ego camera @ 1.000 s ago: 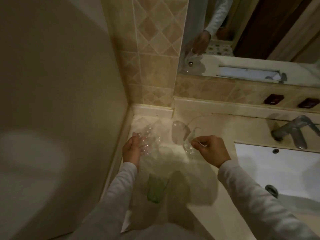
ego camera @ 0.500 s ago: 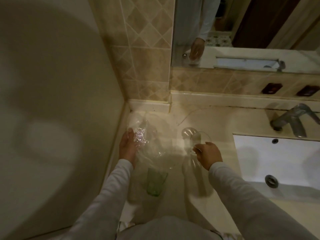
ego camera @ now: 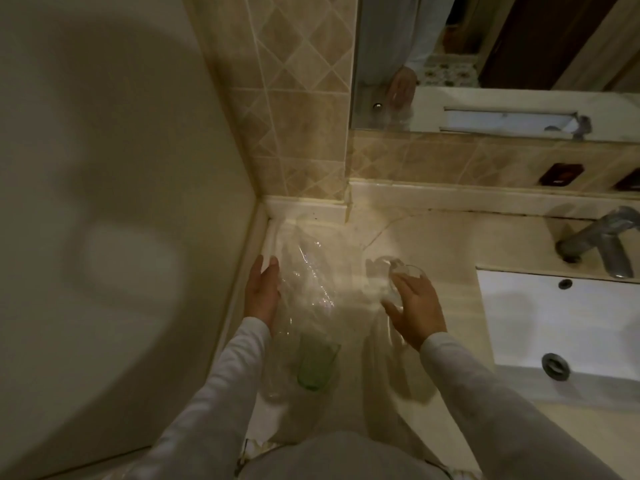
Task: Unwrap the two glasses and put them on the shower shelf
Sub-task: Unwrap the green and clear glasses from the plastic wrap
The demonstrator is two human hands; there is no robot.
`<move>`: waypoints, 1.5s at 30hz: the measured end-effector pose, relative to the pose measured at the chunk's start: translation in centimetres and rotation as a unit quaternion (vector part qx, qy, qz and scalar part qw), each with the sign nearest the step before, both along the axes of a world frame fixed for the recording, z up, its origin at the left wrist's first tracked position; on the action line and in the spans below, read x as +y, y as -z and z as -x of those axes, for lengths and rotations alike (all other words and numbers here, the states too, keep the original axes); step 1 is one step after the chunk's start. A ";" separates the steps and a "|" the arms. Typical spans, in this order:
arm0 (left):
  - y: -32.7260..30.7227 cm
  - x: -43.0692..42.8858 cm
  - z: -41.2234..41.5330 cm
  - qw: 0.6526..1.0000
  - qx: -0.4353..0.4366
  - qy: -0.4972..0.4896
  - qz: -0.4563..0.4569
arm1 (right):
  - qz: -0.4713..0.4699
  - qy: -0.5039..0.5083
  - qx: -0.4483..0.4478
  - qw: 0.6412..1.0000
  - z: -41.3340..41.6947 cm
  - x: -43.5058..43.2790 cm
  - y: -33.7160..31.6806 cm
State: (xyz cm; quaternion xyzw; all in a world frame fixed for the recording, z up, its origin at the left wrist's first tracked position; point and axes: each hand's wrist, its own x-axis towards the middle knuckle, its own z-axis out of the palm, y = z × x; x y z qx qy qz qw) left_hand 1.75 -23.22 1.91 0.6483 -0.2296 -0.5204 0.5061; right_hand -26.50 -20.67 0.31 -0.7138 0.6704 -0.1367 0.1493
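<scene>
A clear glass (ego camera: 403, 273) stands on the beige counter (ego camera: 450, 244), and my right hand (ego camera: 417, 308) grips it from above, thumb and fingers around its side. A green glass (ego camera: 316, 364) stands upright and unwrapped nearer to me, between my two arms. Crumpled clear plastic wrap (ego camera: 308, 282) lies on the counter by the left wall. My left hand (ego camera: 261, 294) rests flat against the wrap's left edge with its fingers stretched out. No shower shelf is in view.
A white sink basin (ego camera: 561, 320) with a drain and a metal faucet (ego camera: 602, 237) sits at the right. A mirror (ego camera: 502, 57) and tiled wall stand behind the counter. A plain wall (ego camera: 104, 202) closes the left side.
My right hand brought the clear glass down toward the counter and nearer to me. My left hand lowered the plastic wrap onto the counter and opened its fingers. The view tilted down.
</scene>
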 end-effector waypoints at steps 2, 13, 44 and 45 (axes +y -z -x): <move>0.3 0.5 -0.6 0.999 -0.032 0.019 -0.021 | 0.038 0.026 -0.080 0.996 -1.1 1.0 0.1; 3.0 7.2 -3.6 0.968 -0.173 0.098 -0.152 | -0.347 0.099 -0.285 0.888 -8.2 5.6 4.3; -3.9 5.9 5.5 0.996 0.013 0.005 0.085 | -0.115 0.100 -0.664 0.732 -14.2 2.2 -6.0; -4.2 5.8 5.6 0.995 -0.002 -0.001 0.099 | -0.111 0.082 -0.670 0.730 -14.0 2.2 -6.4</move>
